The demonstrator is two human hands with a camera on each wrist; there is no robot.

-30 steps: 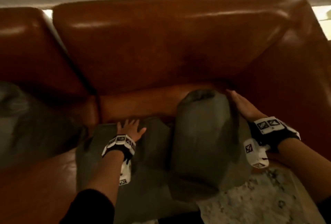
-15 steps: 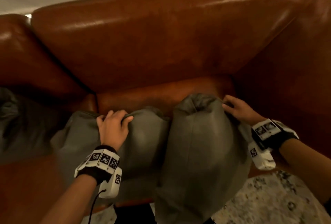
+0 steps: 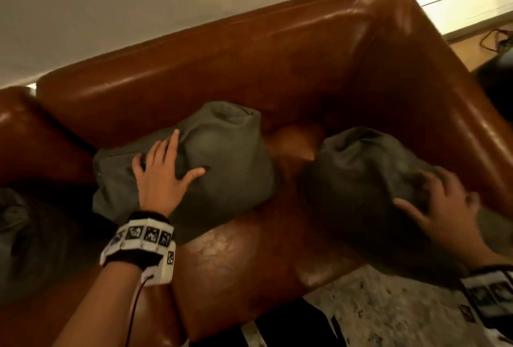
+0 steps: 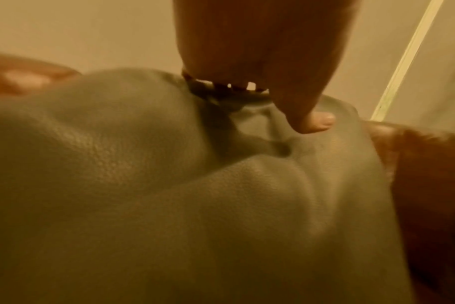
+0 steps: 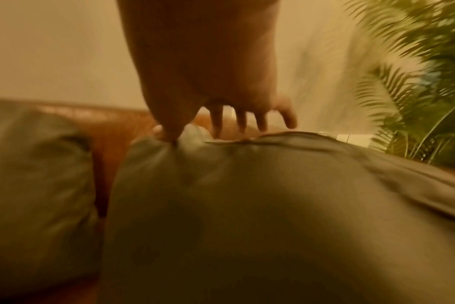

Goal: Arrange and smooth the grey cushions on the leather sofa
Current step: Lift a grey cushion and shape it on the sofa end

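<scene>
Grey cushions, two in play, lie apart on the sofa point(image 3: 249, 49) seat with bare leather between them. Left cushion point(image 3: 222, 158) sits mid-seat, its far end near the backrest. Right cushion point(image 3: 355, 169) sits toward the armrest corner, its near edge hanging toward the seat front.

Left hand point(image 3: 162, 177): fingers spread, palm flat on the left cushion; the left wrist view shows the thumb dug into a deep crease in the cloth. Pressing, not gripping.

Right hand point(image 3: 441, 208): blurred in the head view. Right wrist view shows fingers splayed over the far edge of the right cushion and the thumb dented into it. Fingers look straight, so I read it as a press, no pinch.

A third grey mass point(image 3: 16, 235) lies at the left edge, untouched; too dim to say more.

Step in hand, as I judge it: placing is under way and smoothing has just begun. Both covers are crumpled and neither cushion stands against the backrest.

Next move calls for: stand each cushion upright against the backrest, then sweep flat palms outward from the creases.
</scene>
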